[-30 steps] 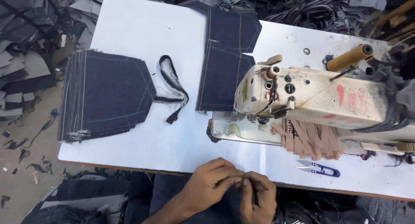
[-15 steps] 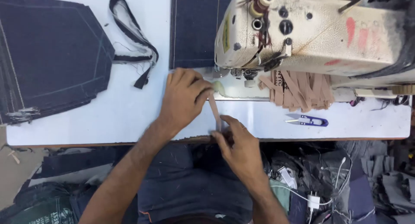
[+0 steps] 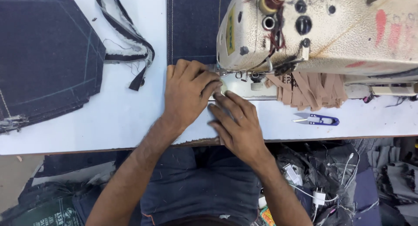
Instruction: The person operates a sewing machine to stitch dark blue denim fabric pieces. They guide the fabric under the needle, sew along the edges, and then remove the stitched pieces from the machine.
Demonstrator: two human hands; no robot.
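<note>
A white table (image 3: 87, 121) carries a cream sewing machine (image 3: 322, 30) at the far right and a stack of dark denim pieces (image 3: 43, 56) at the far left. Another denim panel (image 3: 191, 25) lies behind the hands. The left hand (image 3: 187, 93) lies flat near the needle, fingers bent, pressing down on a small pale strip (image 3: 223, 87). The right hand (image 3: 237, 121) touches the same strip from the near side; a closed grip cannot be told. A bundle of tan strips (image 3: 309, 88) hangs under the machine, and small blue snips (image 3: 317, 119) lie right of the hands.
</note>
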